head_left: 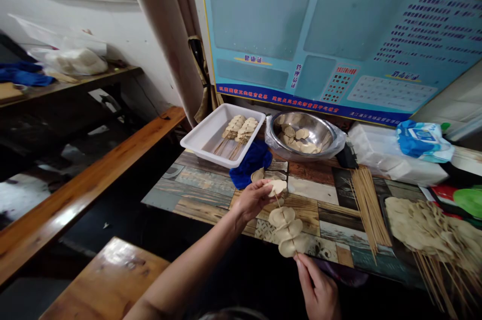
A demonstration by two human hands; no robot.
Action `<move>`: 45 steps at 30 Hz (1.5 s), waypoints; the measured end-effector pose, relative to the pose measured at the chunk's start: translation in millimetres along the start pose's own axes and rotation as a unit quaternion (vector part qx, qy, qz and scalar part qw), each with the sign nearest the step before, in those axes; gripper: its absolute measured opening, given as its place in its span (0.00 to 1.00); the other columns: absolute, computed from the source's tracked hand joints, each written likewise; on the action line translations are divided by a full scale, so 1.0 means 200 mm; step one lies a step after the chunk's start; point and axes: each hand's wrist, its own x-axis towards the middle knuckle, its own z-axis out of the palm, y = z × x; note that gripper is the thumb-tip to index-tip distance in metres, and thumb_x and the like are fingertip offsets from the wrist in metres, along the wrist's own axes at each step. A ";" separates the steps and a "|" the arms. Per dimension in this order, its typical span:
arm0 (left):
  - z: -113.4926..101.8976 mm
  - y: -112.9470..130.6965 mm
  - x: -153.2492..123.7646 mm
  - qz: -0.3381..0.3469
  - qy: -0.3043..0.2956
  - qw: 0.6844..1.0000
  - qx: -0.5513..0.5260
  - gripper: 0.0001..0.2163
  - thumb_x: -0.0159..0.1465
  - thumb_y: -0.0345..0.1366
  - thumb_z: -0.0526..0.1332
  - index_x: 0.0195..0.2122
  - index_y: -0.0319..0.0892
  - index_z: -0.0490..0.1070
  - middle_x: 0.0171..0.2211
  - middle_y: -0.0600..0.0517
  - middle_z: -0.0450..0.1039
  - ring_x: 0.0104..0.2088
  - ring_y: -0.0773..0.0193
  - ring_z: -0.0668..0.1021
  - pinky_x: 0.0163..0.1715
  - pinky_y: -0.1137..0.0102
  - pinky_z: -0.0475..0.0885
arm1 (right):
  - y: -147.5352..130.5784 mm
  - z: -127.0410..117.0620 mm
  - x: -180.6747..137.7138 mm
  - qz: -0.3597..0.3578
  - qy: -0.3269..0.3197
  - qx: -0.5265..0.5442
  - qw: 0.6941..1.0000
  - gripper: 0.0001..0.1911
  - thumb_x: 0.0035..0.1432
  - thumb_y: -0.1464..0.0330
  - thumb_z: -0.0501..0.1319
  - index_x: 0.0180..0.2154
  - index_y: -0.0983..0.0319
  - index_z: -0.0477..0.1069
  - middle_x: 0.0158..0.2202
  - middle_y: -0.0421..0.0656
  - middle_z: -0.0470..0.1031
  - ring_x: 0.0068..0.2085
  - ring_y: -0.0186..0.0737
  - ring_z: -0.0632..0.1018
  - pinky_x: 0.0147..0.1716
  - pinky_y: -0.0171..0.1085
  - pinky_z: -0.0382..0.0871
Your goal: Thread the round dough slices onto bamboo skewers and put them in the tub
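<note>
My left hand (251, 199) pinches a thin, pale round slice (277, 188) at the upper tip of a wooden skewer (277, 201). Lower on that skewer, several folded pale slices (289, 229) are threaded one below another. My right hand (318, 285) grips the bottom end of the skewer, just under the lowest slice. Behind my left hand, a loose slice (258, 175) lies by a blue cloth (250, 162). Farther back, a steel bowl (331, 135) lined with clear plastic contains more slices. What the slices are made of I cannot tell.
A white tray (196, 145) with finished-looking skewers stands at the back left. On the right lie bare wooden skewers (369, 209) and a heap of loaded skewers (429, 224). Behind them are a plastic-wrapped pack (395, 157) and a blue wipes packet (425, 142). Wooden benches (94, 174) stand left.
</note>
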 end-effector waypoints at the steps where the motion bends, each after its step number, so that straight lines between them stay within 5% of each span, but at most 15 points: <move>1: 0.00 -0.01 0.00 0.007 -0.003 1.000 -0.001 0.15 0.47 0.33 0.71 0.34 0.35 0.71 0.32 0.47 0.77 0.30 0.63 0.79 0.35 0.69 0.73 | 0.00 0.00 0.00 0.002 0.005 -0.005 1.000 0.20 0.67 0.64 0.48 0.36 0.66 0.77 0.31 0.49 0.82 0.31 0.40 0.83 0.32 0.28 0.77; 11: 0.02 -0.11 -0.01 0.146 0.052 0.986 0.057 0.18 0.46 0.37 0.71 0.36 0.37 0.71 0.25 0.54 0.74 0.25 0.71 0.74 0.29 0.76 0.65 | -0.02 0.05 0.00 0.003 0.024 -0.073 0.997 0.24 0.68 0.65 0.46 0.36 0.70 0.77 0.30 0.52 0.82 0.30 0.41 0.83 0.31 0.28 0.76; 24: 0.00 -0.11 -0.09 -0.013 0.016 0.997 0.074 0.18 0.43 0.40 0.72 0.32 0.38 0.71 0.24 0.56 0.71 0.22 0.72 0.71 0.23 0.76 0.63 | -0.01 0.09 0.00 0.028 -0.005 -0.029 0.999 0.20 0.67 0.66 0.48 0.38 0.70 0.75 0.33 0.52 0.82 0.32 0.40 0.83 0.33 0.29 0.75; 30: -0.04 -0.11 -0.06 0.013 0.028 0.998 0.051 0.18 0.43 0.38 0.72 0.33 0.37 0.71 0.25 0.55 0.71 0.23 0.72 0.71 0.24 0.77 0.64 | -0.03 0.09 -0.01 0.102 -0.039 0.058 0.992 0.16 0.65 0.65 0.50 0.38 0.66 0.75 0.33 0.49 0.81 0.33 0.39 0.82 0.34 0.29 0.74; 33: -0.04 -0.09 -0.08 0.021 0.054 0.997 0.051 0.21 0.45 0.41 0.71 0.39 0.39 0.71 0.30 0.53 0.72 0.27 0.68 0.73 0.28 0.73 0.68 | -0.06 0.08 0.00 0.183 -0.060 0.120 0.974 0.17 0.65 0.63 0.50 0.37 0.64 0.74 0.23 0.42 0.76 0.22 0.33 0.77 0.23 0.27 0.70; 37: -0.03 -0.12 -0.20 0.080 0.080 0.988 0.107 0.17 0.50 0.44 0.69 0.36 0.40 0.72 0.30 0.53 0.71 0.30 0.68 0.73 0.31 0.74 0.67 | -0.09 0.12 0.05 0.256 -0.027 0.187 0.948 0.19 0.64 0.58 0.49 0.35 0.64 0.72 0.16 0.35 0.64 0.17 0.30 0.67 0.18 0.27 0.64; 45: 0.04 -0.24 -0.32 0.066 0.033 0.967 0.243 0.21 0.50 0.53 0.65 0.25 0.35 0.74 0.23 0.52 0.67 0.25 0.69 0.67 0.26 0.74 0.62 | -0.14 0.31 0.18 0.291 0.106 0.268 0.912 0.23 0.57 0.50 0.54 0.33 0.62 0.74 0.14 0.34 0.62 0.16 0.30 0.65 0.17 0.28 0.62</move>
